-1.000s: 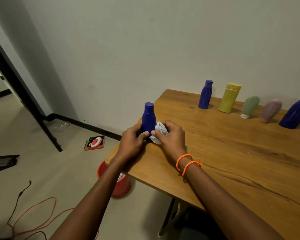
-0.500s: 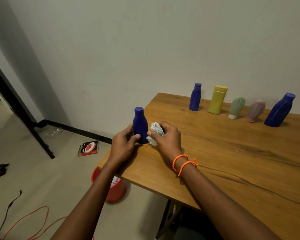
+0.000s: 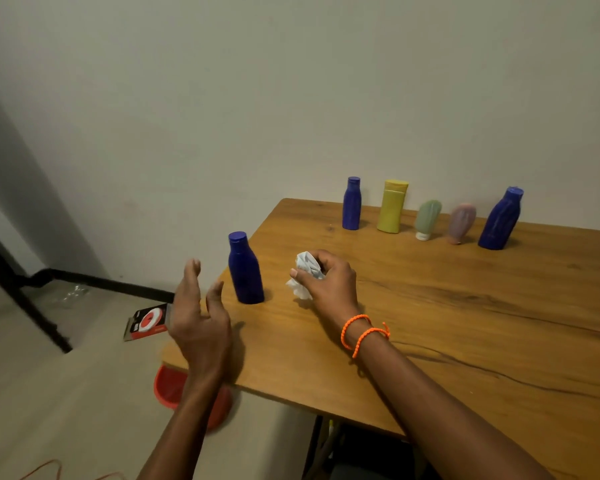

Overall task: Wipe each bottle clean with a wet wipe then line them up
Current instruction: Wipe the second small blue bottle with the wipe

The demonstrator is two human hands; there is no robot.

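Note:
A small blue bottle [image 3: 245, 271] stands upright near the left edge of the wooden table [image 3: 447, 323]. My left hand [image 3: 198, 318] hovers just left of it, fingers straight, touching nothing. My right hand [image 3: 329, 284] rests on the table to the bottle's right and grips a crumpled white wet wipe [image 3: 303, 271]. Along the wall stand a second blue bottle [image 3: 351, 204], a yellow bottle [image 3: 392, 207], a green tube [image 3: 427, 220], a pink tube [image 3: 461, 223] and a larger blue bottle [image 3: 499, 220].
A red bucket [image 3: 174, 393] sits on the floor under the table's left corner. A red and black box [image 3: 148, 322] lies on the floor near the wall. An orange cable [image 3: 49, 471] trails at the bottom left.
My left hand has let go of the small blue bottle and drawn back to the left. My right hand with the wipe has moved off the bottle to its right.

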